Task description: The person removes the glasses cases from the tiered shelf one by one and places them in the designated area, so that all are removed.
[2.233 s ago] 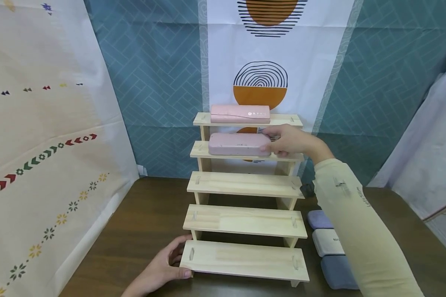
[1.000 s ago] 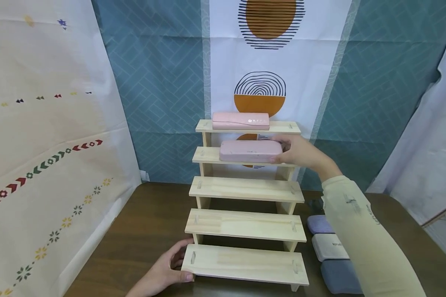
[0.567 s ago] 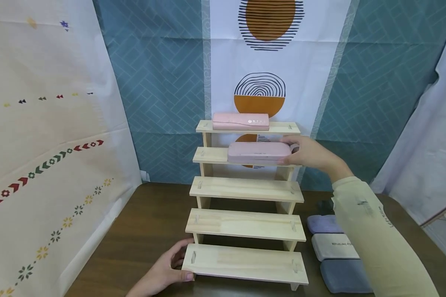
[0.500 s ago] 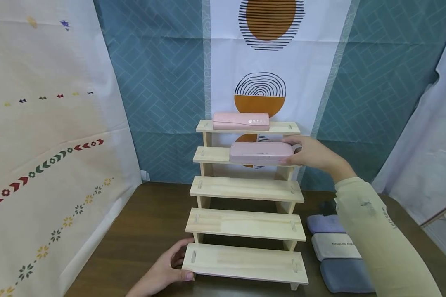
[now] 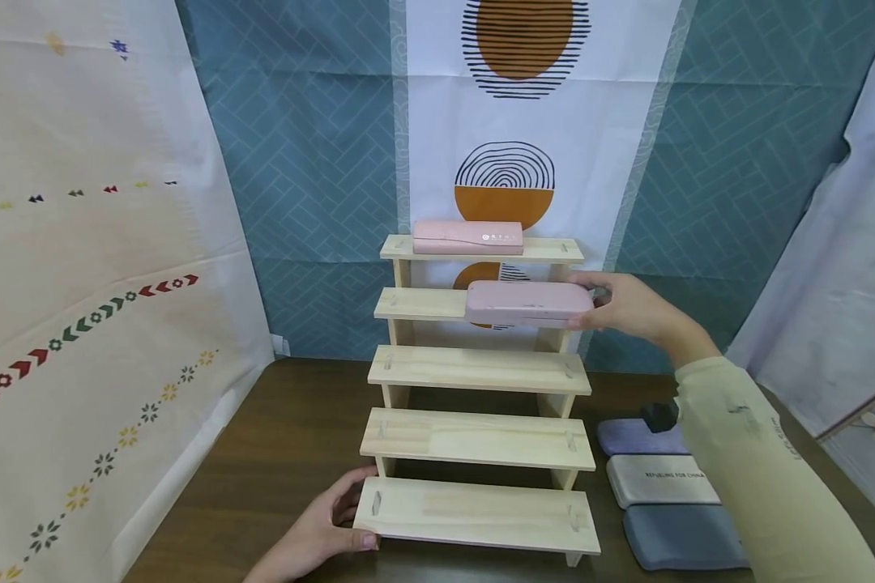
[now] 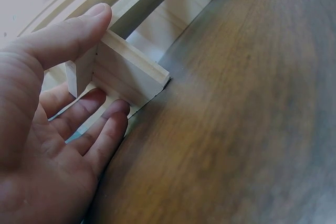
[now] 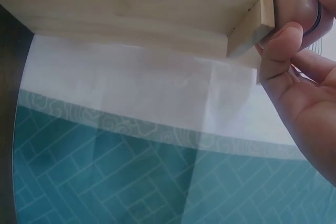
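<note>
A lilac-pink glasses case (image 5: 528,302) lies over the right part of the second tier from the top of a pale wooden stepped rack (image 5: 477,440). My right hand (image 5: 630,306) pinches its right end, thumb in front and fingers behind; the right wrist view has this hand (image 7: 304,72) beside the shelf's end. Low on the left, my left hand (image 5: 322,522) holds the left end of the bottom tier, thumb at its front corner. In the left wrist view, the fingers (image 6: 113,124) curl round that end, close over the wood table.
Another pink glasses case (image 5: 468,237) sits on the top tier. Right of the rack lie three cases: purple (image 5: 638,437), white with printed lettering (image 5: 659,479) and blue-grey (image 5: 681,537). A patterned curtain (image 5: 299,162) hangs behind, and a pale cloth (image 5: 102,243) stands at left.
My right hand has slid the lilac-pink case rightward along the second tier, from left of centre to the right part. My left hand has stayed on the bottom tier.
</note>
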A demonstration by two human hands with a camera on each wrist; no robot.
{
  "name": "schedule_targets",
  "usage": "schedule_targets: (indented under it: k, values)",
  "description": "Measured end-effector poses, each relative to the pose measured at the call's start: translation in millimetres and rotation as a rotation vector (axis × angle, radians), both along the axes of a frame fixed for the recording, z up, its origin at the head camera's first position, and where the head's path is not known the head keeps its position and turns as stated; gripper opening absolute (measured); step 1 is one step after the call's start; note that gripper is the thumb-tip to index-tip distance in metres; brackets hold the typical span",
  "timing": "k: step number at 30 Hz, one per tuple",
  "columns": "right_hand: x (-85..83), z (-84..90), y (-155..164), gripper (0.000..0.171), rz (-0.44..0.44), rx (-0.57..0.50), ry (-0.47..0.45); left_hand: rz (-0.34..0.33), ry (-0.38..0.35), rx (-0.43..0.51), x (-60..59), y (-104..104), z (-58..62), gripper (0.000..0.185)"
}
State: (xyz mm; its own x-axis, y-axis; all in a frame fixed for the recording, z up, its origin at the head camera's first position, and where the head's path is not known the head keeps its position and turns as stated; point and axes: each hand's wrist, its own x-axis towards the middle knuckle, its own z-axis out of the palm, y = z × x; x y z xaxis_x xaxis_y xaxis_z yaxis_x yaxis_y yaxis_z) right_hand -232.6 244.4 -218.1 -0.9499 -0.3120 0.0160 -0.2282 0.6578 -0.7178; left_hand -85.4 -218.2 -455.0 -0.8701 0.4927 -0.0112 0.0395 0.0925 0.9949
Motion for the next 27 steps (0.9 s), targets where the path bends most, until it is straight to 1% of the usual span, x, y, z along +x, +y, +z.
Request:
schedule_targets:
  k: [6, 15, 22, 27]
  values:
    - [2.6, -3.8, 8, 0.079, -0.005, -0.014, 0.006, -0.007, 0.004, 0.009, 0.3, 1, 1.2, 0.080]
    - [7.4, -5.9, 27, 0.083, -0.035, -0.056, -0.030, -0.008, 0.005, -0.001, -1.1, 0, -0.6, 0.079]
    - [10.2, -11.8, 44, 0.080, -0.062, -0.042, -0.025, 0.011, -0.011, -0.034, -2.2, 1, -2.0, 0.080]
    - [12.6, -12.5, 52, 0.077, -0.047, -0.041, -0.015, 0.007, -0.013, -0.017, -2.3, 0, -2.0, 0.080]
